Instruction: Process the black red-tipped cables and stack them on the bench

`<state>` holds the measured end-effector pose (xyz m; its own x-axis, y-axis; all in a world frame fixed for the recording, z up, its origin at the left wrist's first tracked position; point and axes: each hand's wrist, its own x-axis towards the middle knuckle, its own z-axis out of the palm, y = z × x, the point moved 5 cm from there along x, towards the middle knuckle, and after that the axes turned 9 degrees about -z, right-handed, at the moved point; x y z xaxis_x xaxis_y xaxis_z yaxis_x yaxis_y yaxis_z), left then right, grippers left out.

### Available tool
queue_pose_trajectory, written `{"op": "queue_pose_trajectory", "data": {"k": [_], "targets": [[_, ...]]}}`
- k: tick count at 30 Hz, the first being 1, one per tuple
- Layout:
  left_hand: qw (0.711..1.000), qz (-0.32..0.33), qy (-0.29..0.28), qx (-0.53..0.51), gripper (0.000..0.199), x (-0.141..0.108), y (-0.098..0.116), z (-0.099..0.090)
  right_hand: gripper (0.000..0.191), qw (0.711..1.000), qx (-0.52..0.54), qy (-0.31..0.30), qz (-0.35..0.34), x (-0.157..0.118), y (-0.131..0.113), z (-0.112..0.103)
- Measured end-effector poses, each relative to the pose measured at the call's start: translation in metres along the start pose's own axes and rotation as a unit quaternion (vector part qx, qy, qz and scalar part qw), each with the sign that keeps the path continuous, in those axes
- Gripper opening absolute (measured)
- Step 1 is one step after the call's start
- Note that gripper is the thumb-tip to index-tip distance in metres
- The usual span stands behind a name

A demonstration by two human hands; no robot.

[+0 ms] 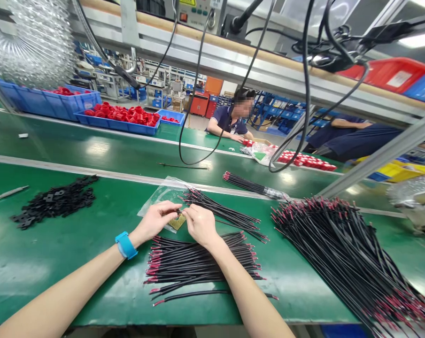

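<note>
My left hand (158, 219), with a blue band at its wrist, has its thumb and fingers pinched on a small dark part that is mostly hidden. Close beside it, my right hand (200, 224) is closed near the same spot; its fingertips cover what they grip. Below the hands a small yellowish piece (177, 223) shows on a clear plastic bag (156, 195). Black cables with red ends (194, 263) lie in a row under my right forearm. Another bunch of cables (226, 211) spreads just right of my right hand.
A black heap of small parts (57, 202) lies left, a large cable pile (339, 253) right. A wrapped cable bundle (251, 184) rests beyond. Blue trays of red parts (124, 118) stand at the back. Black cords (200, 70) hang overhead. A person (229, 117) sits opposite.
</note>
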<state>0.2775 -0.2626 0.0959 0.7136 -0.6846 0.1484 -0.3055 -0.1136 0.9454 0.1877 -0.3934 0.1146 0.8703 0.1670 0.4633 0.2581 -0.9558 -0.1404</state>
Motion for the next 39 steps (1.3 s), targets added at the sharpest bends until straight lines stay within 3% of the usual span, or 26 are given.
{"op": "queue_pose_trajectory", "data": {"k": [7, 15, 24, 31, 39], "targets": [[0.999, 0.034, -0.001, 0.025, 0.068, -0.01, 0.014, 0.005, 0.031, 0.981, 0.16, -0.044, 0.102, 0.002, 0.004, 0.0], [0.992, 0.087, 0.006, 0.096, 0.07, -0.014, 0.024, 0.004, 0.037, 0.939, 0.306, -0.056, 0.147, 0.001, 0.012, 0.017], [0.996, -0.026, 0.054, -0.07, 0.076, -0.002, 0.008, -0.005, 0.019, 0.969, 0.202, 0.099, 0.099, 0.001, 0.001, 0.002], [0.997, -0.009, 0.046, -0.059, 0.076, -0.006, 0.016, -0.003, 0.029, 0.996, 0.072, 0.045, 0.035, 0.002, -0.005, -0.004], [0.999, 0.026, 0.039, 0.007, 0.074, -0.01, 0.022, -0.002, 0.028, 0.992, 0.118, 0.026, 0.038, 0.004, -0.005, -0.003]]}}
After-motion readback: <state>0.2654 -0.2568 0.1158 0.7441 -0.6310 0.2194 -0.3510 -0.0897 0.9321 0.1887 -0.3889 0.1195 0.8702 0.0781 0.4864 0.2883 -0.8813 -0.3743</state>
